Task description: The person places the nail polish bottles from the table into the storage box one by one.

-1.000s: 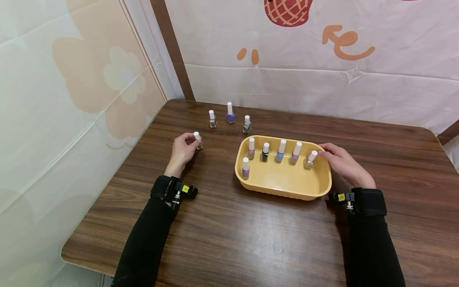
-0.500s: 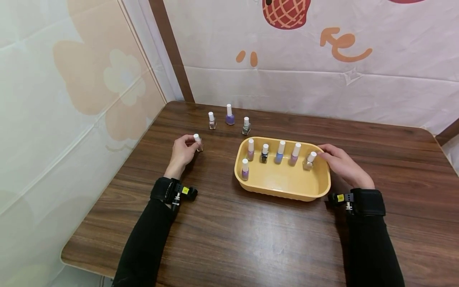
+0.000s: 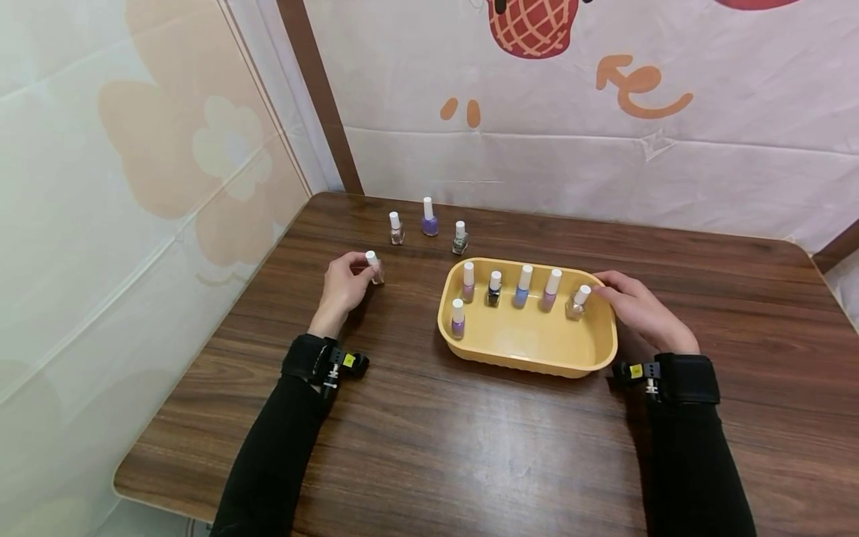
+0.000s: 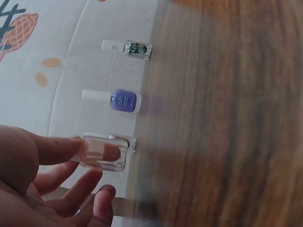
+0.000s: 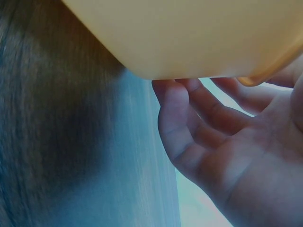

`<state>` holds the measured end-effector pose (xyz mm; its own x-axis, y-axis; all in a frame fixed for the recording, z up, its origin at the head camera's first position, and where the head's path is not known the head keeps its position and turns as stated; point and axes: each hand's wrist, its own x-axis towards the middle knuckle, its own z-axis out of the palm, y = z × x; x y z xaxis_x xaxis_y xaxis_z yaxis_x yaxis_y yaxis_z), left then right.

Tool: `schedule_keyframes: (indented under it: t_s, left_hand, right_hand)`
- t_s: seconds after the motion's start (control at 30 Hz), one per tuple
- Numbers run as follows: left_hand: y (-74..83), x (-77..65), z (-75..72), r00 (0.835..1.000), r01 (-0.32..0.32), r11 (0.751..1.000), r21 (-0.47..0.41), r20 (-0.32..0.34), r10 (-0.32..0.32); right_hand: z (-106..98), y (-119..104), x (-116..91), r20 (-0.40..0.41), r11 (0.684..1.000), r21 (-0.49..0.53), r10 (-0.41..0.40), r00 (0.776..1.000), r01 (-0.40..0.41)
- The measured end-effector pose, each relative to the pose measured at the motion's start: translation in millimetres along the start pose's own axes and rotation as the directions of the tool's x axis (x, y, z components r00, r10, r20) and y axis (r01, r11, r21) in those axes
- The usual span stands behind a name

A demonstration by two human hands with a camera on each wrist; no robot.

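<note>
My left hand (image 3: 345, 287) pinches a clear nail polish bottle (image 4: 102, 152) with a white cap between thumb and fingers, left of the tray. The bottle tilts slightly in the head view; whether its base touches the table cannot be told. My right hand (image 3: 640, 309) holds the right end of a yellow tray (image 3: 523, 360), thumb at the rim and fingers against the outer wall, as the right wrist view (image 5: 213, 123) shows. Inside the tray, several polish bottles stand along the back, among them a blue one (image 3: 522, 291) and a black one (image 3: 493, 293). A purple bottle (image 3: 458, 322) stands at the left front.
Behind the left hand, three more bottles stand on the wooden table (image 3: 429, 447): a pale one (image 3: 397, 233), a purple one (image 3: 429, 222) and a dark glittery one (image 3: 459, 242). A printed curtain (image 3: 570, 164) hangs along the back edge, another cloth (image 3: 154, 246) at the left.
The head view has shifted slightly, so the scene sits a little lower. My left hand and its bottle have moved slightly right. The right hand keeps its hold on the tray.
</note>
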<state>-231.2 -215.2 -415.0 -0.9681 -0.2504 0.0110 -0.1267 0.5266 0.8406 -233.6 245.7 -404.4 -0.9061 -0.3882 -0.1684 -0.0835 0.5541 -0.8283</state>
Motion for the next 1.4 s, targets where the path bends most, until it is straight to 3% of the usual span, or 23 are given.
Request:
schedule_keyframes:
  t_s: [0.43,0.63,0.97,1.4]
  left_hand:
    - [19.9,-7.6,2.5,0.995,-0.095,0.995,0.025,0.010,0.095]
    - [33.1,-15.5,3.6,0.985,-0.168,0.985,0.042,0.041,0.167]
    - [58.8,-31.7,7.1,0.969,-0.232,0.973,0.017,0.092,0.229]
    - [71.3,-48.4,8.4,0.952,-0.293,0.955,0.040,0.109,0.287]
  right_hand:
    - [-1,2,0,-0.002,1.000,0.007,0.002,1.000,-0.002]
    - [-1,2,0,-0.003,1.000,0.001,-0.003,1.000,0.003]
    - [-3,1,-2,-0.006,1.000,0.005,0.000,1.000,0.000]
    - [0,-1,0,-0.008,1.000,0.014,0.013,1.000,-0.013]
